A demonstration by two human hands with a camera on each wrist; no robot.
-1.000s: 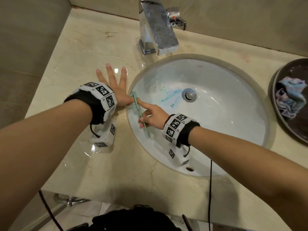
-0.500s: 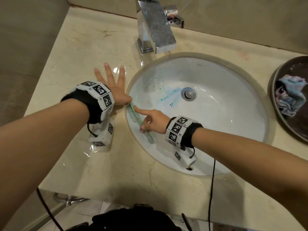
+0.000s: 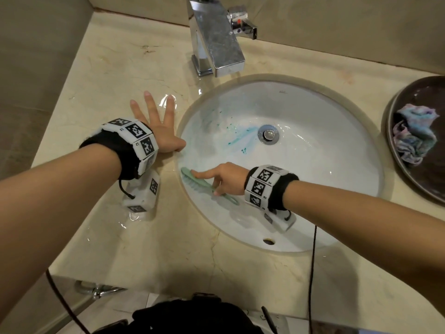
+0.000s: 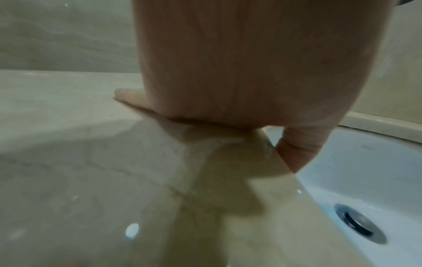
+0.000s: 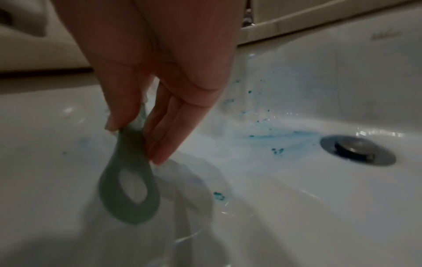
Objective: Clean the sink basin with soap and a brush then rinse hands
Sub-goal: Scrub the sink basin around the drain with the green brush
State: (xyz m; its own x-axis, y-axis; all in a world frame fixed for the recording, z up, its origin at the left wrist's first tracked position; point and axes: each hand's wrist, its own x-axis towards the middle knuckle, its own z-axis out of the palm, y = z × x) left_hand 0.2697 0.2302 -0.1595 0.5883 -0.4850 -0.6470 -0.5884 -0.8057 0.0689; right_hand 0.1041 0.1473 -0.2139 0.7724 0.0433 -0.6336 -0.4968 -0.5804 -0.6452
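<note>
Right hand scrubs the sink basin wall with the brush; left hand braces on the table.

The right hand (image 3: 225, 178) grips the green brush (image 3: 201, 183) by its handle, index finger extended along the back, bristles against the sink basin (image 3: 337, 165) wall at 9 o'clock from the drain (image 3: 268, 134). Blue soap (image 3: 240, 138) streaks lie beside the drain. The left hand (image 3: 159, 126) lies flat, fingers spread, on the wet table (image 3: 108, 73) at the rim's 10 o'clock. Faucet (image 3: 216, 37) at 12 o'clock.

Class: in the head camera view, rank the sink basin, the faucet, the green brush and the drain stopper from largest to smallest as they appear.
1. Sink basin
2. Faucet, which stands farther from the camera, so it may look smaller than it is
3. Green brush, partly covered by the right hand
4. Drain stopper
</note>
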